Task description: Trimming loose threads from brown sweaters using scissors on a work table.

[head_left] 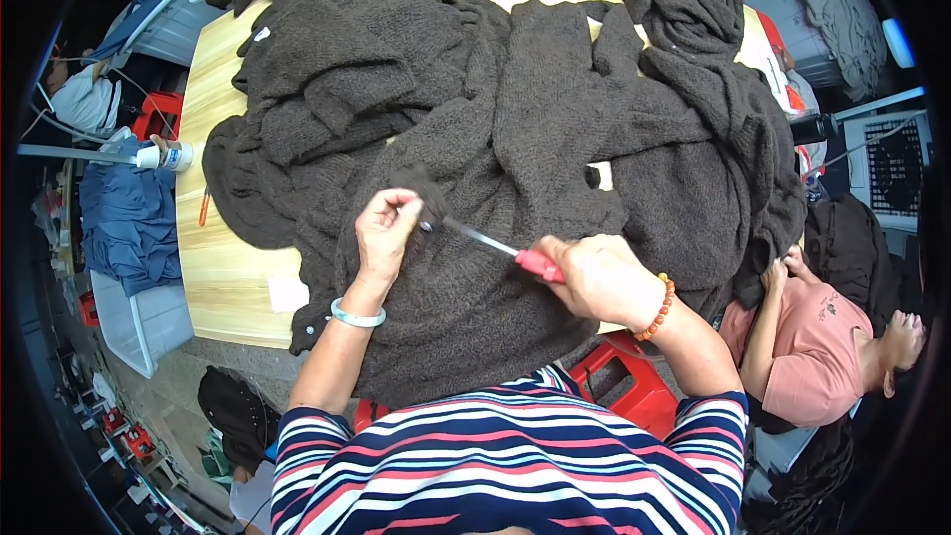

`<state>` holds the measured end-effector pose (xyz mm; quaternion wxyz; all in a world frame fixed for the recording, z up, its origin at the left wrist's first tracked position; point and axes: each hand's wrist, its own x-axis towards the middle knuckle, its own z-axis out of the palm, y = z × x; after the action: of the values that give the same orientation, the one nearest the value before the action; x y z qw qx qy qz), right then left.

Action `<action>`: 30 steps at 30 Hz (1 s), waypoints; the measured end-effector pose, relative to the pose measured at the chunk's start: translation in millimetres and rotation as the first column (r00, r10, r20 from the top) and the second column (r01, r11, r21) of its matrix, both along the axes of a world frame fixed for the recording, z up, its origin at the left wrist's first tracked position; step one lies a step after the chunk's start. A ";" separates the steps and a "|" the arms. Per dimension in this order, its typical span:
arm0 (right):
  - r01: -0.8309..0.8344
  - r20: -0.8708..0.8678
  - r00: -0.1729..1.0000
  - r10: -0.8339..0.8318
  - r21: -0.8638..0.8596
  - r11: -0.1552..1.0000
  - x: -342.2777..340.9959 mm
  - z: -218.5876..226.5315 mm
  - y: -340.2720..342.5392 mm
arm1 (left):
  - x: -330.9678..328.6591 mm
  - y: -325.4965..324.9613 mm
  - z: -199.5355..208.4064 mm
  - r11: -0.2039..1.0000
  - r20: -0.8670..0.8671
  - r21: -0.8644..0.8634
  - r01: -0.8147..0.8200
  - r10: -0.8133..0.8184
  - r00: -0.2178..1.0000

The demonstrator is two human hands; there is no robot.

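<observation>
Only the head view to go on here, so: the dark brown knit garment (461,322) spreads from the middle down to 6 o'clock, bunched against other brown knit pieces (337,79) up toward 11. The person's left hand (384,223), around 9 o'clock of centre, has thumb and fingertips together, seemingly pinching a bit of that knit, though I can't make out exactly what's between them. The right hand (604,277), between 3 and 4, is wrapped firmly round a red-handled tool (540,266), its slim metal shaft aimed at 10 o'clock, right at those left fingers. That'd be my main worry: if the knit gives or the tool skids, fingertips are straight in line. The tip blurs into the cloth, so can't tell if it's sharp or what it's touching. Loose, fuzzy yarn could also snag on it and pull a run, and there's a tiny pale bit (427,227) beside the tip that'd be easy to lose in all that fluff. Also, at 3 o'clock a co-worker's hands (780,272) are at the dark cloth by the table's (233,282) edge; if the pieces are tangled together, a tug there might drag the work off line.
</observation>
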<state>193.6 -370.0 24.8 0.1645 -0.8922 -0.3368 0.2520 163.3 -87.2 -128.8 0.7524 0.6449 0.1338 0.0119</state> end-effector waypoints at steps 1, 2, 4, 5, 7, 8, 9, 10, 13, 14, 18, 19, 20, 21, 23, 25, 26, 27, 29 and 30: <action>-0.007 0.002 1.000 0.007 0.002 1.000 1.3 -1.6 -2.8 | 4.4 0.4 2.0 0.993 0.047 -0.048 -0.109 0.111 0.993; 0.026 0.008 1.000 -0.026 -0.009 1.000 1.9 -2.6 -5.2 | 6.4 4.3 5.8 0.994 0.037 -0.037 -0.101 0.103 0.994; 0.063 -0.020 0.998 -0.064 -0.061 0.996 2.5 -1.7 -7.8 | 3.2 4.3 10.7 0.991 0.066 0.112 -0.075 0.068 0.996; 0.065 -0.021 0.998 -0.067 -0.061 0.996 0.9 -5.0 -11.3 | 3.8 0.8 19.9 0.966 0.085 0.256 -0.035 0.014 0.996; 0.099 -0.017 0.995 -0.099 -0.022 0.995 -3.7 -13.4 -17.6 | -6.9 -1.5 40.8 0.729 -0.095 0.662 0.175 -0.150 0.984; 0.096 -0.017 0.995 -0.096 -0.020 0.995 -4.5 -14.1 -17.6 | -9.5 -0.9 34.8 0.640 -0.091 0.747 0.181 -0.172 0.981; 0.090 -0.026 0.995 -0.091 -0.036 0.995 -5.2 -14.5 -17.6 | -11.4 -0.4 26.0 0.542 -0.090 0.820 0.184 -0.195 0.977; 0.082 -0.035 0.996 -0.084 -0.052 0.995 -5.0 -14.8 -17.4 | -11.1 -0.2 22.5 0.504 -0.120 0.841 0.199 -0.186 0.975; 0.051 -0.047 0.997 -0.054 -0.062 0.997 -5.5 -7.6 -13.9 | -12.2 4.8 7.4 0.451 -0.009 0.887 0.096 -0.191 0.982; 0.051 -0.048 0.997 -0.054 -0.062 0.997 -6.0 -8.0 -14.9 | -10.8 4.8 10.2 0.553 0.009 0.830 0.074 -0.146 0.989; 0.044 -0.051 0.998 -0.044 0.003 0.999 -8.3 -10.4 -17.3 | -9.7 17.8 -2.9 0.988 -0.005 0.148 -0.032 0.033 0.999; 0.040 -0.057 0.998 -0.039 0.014 0.999 -8.6 -11.3 -17.1 | -8.4 18.3 -3.8 0.996 -0.032 -0.005 -0.092 0.092 0.995; 0.037 -0.058 0.998 -0.036 0.016 0.999 -8.3 -10.7 -15.8 | -9.2 18.3 -5.6 0.991 -0.050 -0.040 -0.130 0.128 0.991; 0.025 -0.070 0.997 -0.026 -0.003 1.000 -7.8 -8.9 -13.8 | -10.0 18.1 -6.8 0.983 -0.069 -0.075 -0.168 0.163 0.984; 0.012 -0.082 0.996 -0.014 -0.023 1.000 -6.7 -8.9 -11.0 | -11.4 13.4 -6.6 0.991 -0.112 -0.008 -0.131 0.129 0.985; -0.017 -0.072 0.997 0.016 -0.020 1.000 -5.0 -11.5 -9.3 | -16.2 12.0 2.8 0.966 -0.253 0.237 0.104 -0.042 0.966; -0.016 -0.073 0.997 0.014 -0.022 1.000 -4.0 -11.8 -9.4 | -20.2 8.7 7.8 0.874 -0.227 0.448 0.188 -0.092 0.969; -0.017 -0.066 0.998 0.015 -0.027 1.000 -3.0 -12.0 -9.7 | -23.0 3.3 12.8 0.730 -0.213 0.636 0.251 -0.147 0.966; -0.026 -0.056 0.998 0.025 -0.029 0.999 -2.2 -11.0 -8.3 | -23.4 -1.2 18.1 0.680 -0.184 0.706 0.199 -0.096 0.978; -0.025 -0.046 0.999 0.023 -0.031 0.999 -2.8 -10.7 -8.4 | -22.3 2.5 6.6 0.687 -0.159 0.704 0.179 -0.094 0.983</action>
<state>190.8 -378.4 14.1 0.1552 -0.8845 -0.3396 0.2796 141.0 -84.7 -122.1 0.4330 0.8940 0.1115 -0.0287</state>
